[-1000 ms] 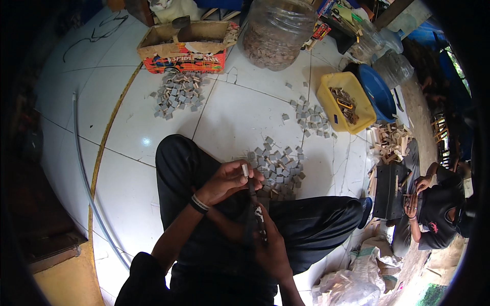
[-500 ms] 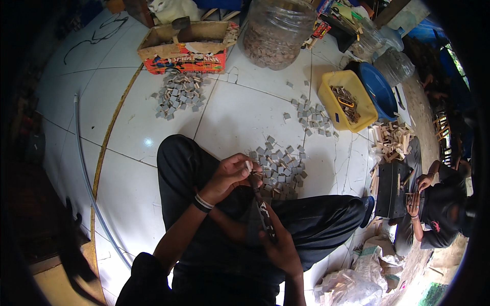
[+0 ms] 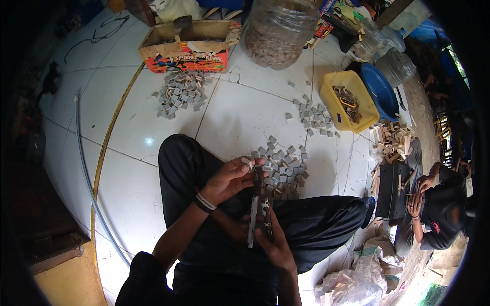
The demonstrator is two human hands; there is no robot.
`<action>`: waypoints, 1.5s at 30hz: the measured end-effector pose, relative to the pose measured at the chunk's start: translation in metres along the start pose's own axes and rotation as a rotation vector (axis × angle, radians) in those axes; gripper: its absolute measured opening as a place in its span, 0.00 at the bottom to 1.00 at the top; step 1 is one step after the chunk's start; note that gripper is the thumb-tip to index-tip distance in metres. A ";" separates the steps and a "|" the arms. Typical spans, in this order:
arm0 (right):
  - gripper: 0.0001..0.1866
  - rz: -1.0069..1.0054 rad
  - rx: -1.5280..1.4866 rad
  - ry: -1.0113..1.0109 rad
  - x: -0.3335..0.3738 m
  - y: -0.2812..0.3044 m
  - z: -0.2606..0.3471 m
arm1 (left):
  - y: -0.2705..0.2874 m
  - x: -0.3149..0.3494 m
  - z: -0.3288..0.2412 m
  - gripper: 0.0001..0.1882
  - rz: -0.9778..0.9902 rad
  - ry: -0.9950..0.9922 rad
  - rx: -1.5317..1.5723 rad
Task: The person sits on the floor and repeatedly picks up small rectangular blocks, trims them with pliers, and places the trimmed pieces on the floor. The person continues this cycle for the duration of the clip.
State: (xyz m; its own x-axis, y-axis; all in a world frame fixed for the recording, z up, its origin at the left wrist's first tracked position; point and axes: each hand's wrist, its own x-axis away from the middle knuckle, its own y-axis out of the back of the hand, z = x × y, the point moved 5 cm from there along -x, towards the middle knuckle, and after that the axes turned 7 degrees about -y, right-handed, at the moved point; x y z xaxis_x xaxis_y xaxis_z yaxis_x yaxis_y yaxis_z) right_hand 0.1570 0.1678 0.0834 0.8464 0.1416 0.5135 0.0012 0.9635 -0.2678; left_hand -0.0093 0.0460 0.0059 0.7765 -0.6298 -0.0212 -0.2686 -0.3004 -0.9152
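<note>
My left hand (image 3: 224, 181), a pale band at its wrist, pinches a small pale wooden piece (image 3: 247, 162) between thumb and fingers. The piece is at the upper end of a long dark tool (image 3: 258, 196) with worn white patches. My right hand (image 3: 275, 247) is wrapped round the tool's lower part. Two long arms of the tool show, one greyish and standing apart from the other; its exact kind is unclear. Just beyond my hands lies a pile of small grey-faced wooden squares (image 3: 283, 166) on white floor tiles (image 3: 235, 115), between my black-trousered legs.
More grey-faced pieces (image 3: 181, 94) lie before a red cardboard box (image 3: 189, 64). A white cat (image 3: 176, 9) is behind it. A clear plastic container (image 3: 278, 41), yellow tub (image 3: 349, 125) and blue basin (image 3: 380, 92) stand beyond. A co-worker (image 3: 441, 204) sits right; a grey hose (image 3: 84, 158) lies left.
The tool's greyish arm has swung out to the left of the dark one. My left hand stays near the tool's upper end. A dark shape at the lower left has gone.
</note>
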 end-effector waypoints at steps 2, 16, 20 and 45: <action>0.39 -0.004 -0.094 -0.020 0.001 -0.002 -0.003 | -0.002 -0.001 0.001 0.11 0.001 0.019 -0.032; 0.36 0.008 -0.339 -0.015 0.001 -0.011 -0.001 | -0.006 -0.001 0.007 0.11 -0.016 0.021 -0.099; 0.35 0.018 -0.320 -0.010 -0.001 -0.011 -0.002 | -0.007 -0.001 0.007 0.11 -0.027 0.023 -0.109; 0.13 -0.018 -0.130 -0.230 -0.013 0.002 -0.046 | -0.003 0.001 0.007 0.19 0.031 0.010 -0.147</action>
State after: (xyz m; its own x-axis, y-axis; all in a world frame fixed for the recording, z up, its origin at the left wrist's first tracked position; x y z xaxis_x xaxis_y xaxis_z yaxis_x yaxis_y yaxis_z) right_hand 0.1700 0.1571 0.0389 0.7023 0.1867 0.6870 0.0963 0.9313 -0.3514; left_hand -0.0037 0.0507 0.0058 0.7609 -0.6474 -0.0434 -0.3733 -0.3821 -0.8454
